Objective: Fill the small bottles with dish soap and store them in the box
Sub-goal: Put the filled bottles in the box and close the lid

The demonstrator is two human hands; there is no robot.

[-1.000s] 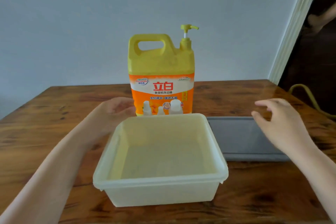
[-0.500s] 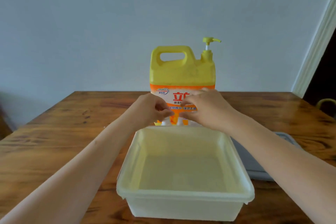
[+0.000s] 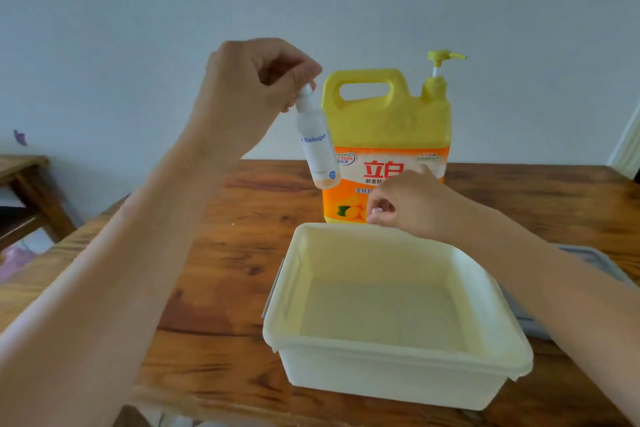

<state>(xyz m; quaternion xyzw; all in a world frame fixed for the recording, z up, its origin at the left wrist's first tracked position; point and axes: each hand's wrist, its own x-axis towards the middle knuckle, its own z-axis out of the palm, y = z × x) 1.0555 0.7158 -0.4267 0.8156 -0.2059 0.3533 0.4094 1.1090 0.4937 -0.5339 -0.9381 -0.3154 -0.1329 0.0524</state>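
Small clear plastic bottle hangs near-upright above the wooden desk, left hand fingers pinching its cap; yellow jug's pump at 2 o'clock. Right hand curled, hold unseen.

Plain pale blue-grey wall from 9 through 12 to 3 o'clock; matt, lit softly and evenly. Small purple mark on it at 9 o'clock. White upright trim at 3 o'clock, cut by the frame edge. Brown varnished wooden table from 4 to 8 o'clock; dark knots, grain streaks, pale sheen at near left. Low wooden stool or side table at 9 o'clock, close to the wall, partly in frame. Pale floor below it; blurred purple patch at 8 o'clock.
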